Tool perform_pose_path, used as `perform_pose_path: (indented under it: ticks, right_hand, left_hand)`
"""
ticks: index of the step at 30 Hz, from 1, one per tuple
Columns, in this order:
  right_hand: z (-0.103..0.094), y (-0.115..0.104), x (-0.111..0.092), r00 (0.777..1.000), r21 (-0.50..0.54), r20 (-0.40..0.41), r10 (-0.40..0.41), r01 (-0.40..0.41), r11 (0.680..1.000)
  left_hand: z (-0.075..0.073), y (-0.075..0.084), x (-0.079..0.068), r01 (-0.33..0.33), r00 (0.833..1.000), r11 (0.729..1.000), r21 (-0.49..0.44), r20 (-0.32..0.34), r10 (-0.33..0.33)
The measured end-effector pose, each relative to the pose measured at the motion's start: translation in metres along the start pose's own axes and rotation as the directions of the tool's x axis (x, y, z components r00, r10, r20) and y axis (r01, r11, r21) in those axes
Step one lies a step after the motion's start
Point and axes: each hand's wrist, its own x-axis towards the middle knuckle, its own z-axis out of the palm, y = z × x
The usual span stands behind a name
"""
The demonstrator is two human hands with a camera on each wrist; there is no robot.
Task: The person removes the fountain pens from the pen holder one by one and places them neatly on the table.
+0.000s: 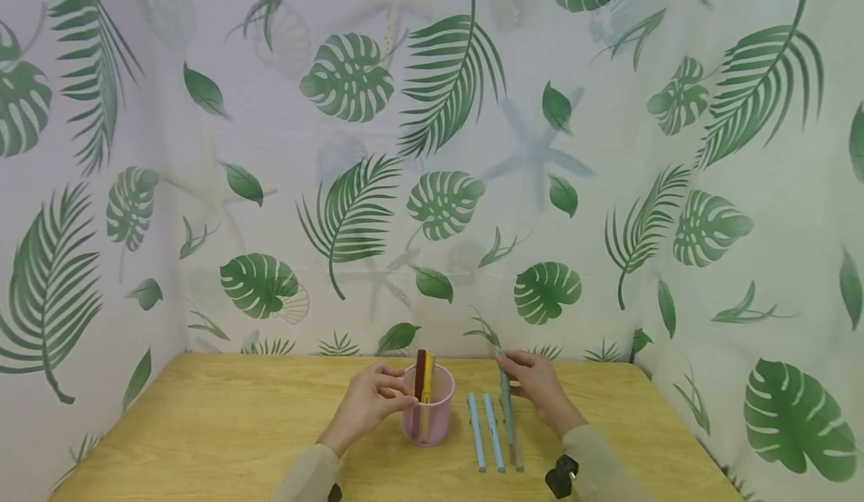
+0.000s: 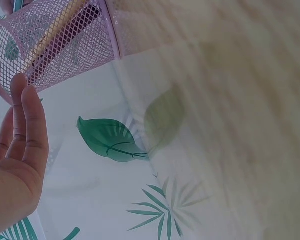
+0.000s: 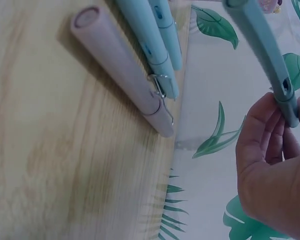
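Observation:
My left hand (image 1: pixel 371 401) holds the rim of a pink mesh pen holder (image 1: pixel 440 418), its thumb across the front and the other fingers at the side. A dark red-brown pen (image 1: pixel 421 371) and a yellow pen (image 1: pixel 428 374) stand in it. To the right, my right hand (image 1: pixel 536 382) pinches a blue-green pen (image 3: pixel 265 47) near its clip end, between thumb and fingers. That pen points downward, raised over the table. Below it lies a pale pinkish pen (image 3: pixel 117 67) with a wire clip, beside two light blue pens (image 1: pixel 476 434) lying side by side.
The wooden table (image 1: pixel 256 427) runs back to a white curtain (image 1: pixel 378 209) printed with green leaves, which also hangs along both sides. A dark wrist device (image 1: pixel 562 476) sits at my right sleeve.

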Motion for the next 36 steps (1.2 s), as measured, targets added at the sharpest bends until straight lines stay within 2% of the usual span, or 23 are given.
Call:
perform_pose_path:
  ticks: [10,29,36]
  right_hand:
    - [-0.006,0.0,-0.004,0.998,-0.036,-0.041,0.057,-0.058,0.998]
    - [-0.021,0.008,-0.001,0.995,-0.138,0.012,0.103,-0.1,0.985]
    - [-0.026,0.013,-0.002,0.993,-0.137,0.026,0.115,-0.111,0.984]
  left_hand:
    - [-0.002,-0.001,0.0,-0.011,1.0,1.0,0.016,-0.005,0.011]
    - [-0.001,-0.001,0.001,-0.01,1.0,0.999,-0.035,-0.013,0.01]
    - [-0.001,-0.001,0.001,0.005,1.0,0.995,-0.095,0.007,-0.004]
